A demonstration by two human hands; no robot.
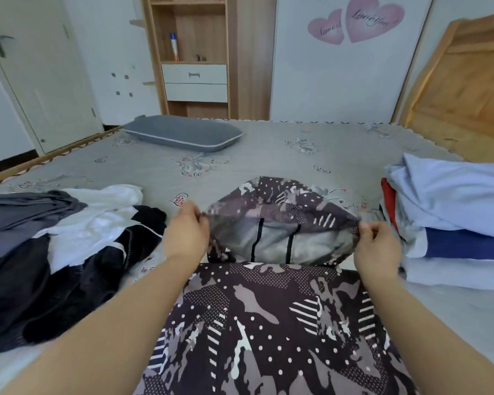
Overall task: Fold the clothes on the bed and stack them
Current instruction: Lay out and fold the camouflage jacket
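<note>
Both hands lift the far edge of a dark patterned garment (280, 323) spread on the bed (268, 155): left hand (186, 232) and right hand (378, 246) each pinch a corner with curled fingers. Unfolded clothes (54, 252) lie left, a folded stack (454, 223) right.

We are facing a pale wall (340, 81) bearing pink heart decals (354, 21); a wooden shelf unit (194, 52) with white drawers (195, 82) is standing beside a white door (37, 75), a wooden headboard (465, 89) at right.
</note>
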